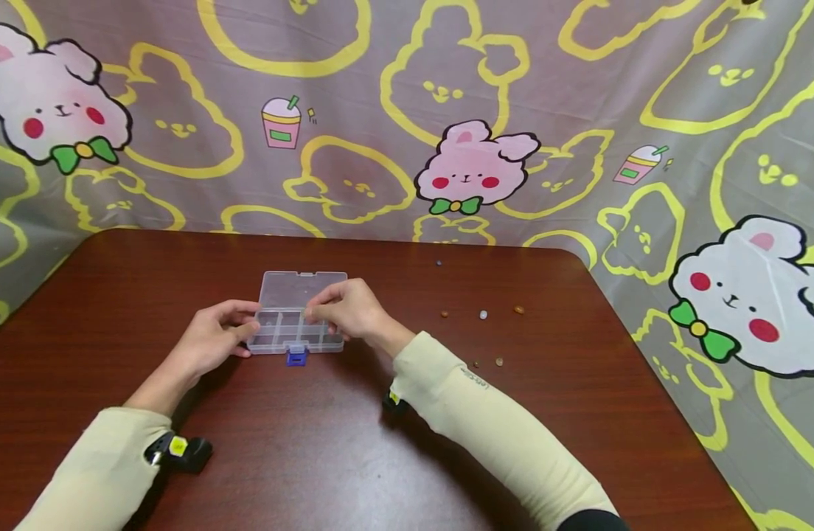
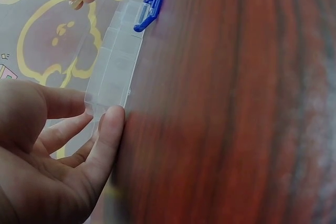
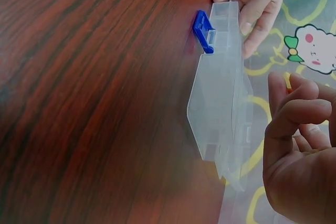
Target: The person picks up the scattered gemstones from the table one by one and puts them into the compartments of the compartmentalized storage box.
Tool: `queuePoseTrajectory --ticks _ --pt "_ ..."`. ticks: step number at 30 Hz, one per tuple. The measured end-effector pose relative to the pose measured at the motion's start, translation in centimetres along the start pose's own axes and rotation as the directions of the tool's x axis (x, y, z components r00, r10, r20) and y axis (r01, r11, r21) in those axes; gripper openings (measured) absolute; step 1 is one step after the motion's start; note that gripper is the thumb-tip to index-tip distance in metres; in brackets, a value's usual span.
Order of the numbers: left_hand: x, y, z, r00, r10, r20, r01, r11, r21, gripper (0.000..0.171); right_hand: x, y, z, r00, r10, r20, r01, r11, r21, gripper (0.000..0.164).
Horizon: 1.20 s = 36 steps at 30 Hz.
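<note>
Box sits open on the table, blue latch at its near edge. Left hand grips its left end; right hand pinches a small yellowish bead above it. Best, I'd judge, to steady the box and lower the bead between dividers before releasing. Lettering on the right sleeve is too small to read.

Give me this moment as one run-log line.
left hand: holding clear box | right hand: pinching small yellowish piece | lid: open | loose pieces: on table
</note>
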<state>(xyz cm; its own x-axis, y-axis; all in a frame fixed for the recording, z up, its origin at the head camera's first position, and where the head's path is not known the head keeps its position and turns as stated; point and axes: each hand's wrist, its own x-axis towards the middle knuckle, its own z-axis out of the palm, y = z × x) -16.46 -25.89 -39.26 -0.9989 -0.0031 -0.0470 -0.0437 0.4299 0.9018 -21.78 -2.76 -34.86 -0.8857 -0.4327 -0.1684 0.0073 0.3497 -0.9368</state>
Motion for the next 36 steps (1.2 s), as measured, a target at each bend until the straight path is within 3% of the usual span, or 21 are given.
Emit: queuePoseTrajectory --ticks 11,24,36 --pt "0.1 0.2 0.0 1.0 0.005 0.008 -0.005 1.0 0.004 0.04 0.5 -0.4 1.1 1.0 -0.007 -0.001 0.007 0.999 0.048 0.006" --pt "0.0 0.1 -0.2 1.0 0.002 0.008 -0.001 1.0 -0.006 0.04 1.4 -1.0 2.9 0.999 -0.029 -0.03 0.03 0.999 0.023 0.005" --pt "-0.2 0.0 -0.2 1.0 0.001 0.01 -0.001 1.0 -0.018 0.039 2.5 -1.1 4.8 0.997 0.027 -0.078 -0.025 0.999 0.019 0.004"
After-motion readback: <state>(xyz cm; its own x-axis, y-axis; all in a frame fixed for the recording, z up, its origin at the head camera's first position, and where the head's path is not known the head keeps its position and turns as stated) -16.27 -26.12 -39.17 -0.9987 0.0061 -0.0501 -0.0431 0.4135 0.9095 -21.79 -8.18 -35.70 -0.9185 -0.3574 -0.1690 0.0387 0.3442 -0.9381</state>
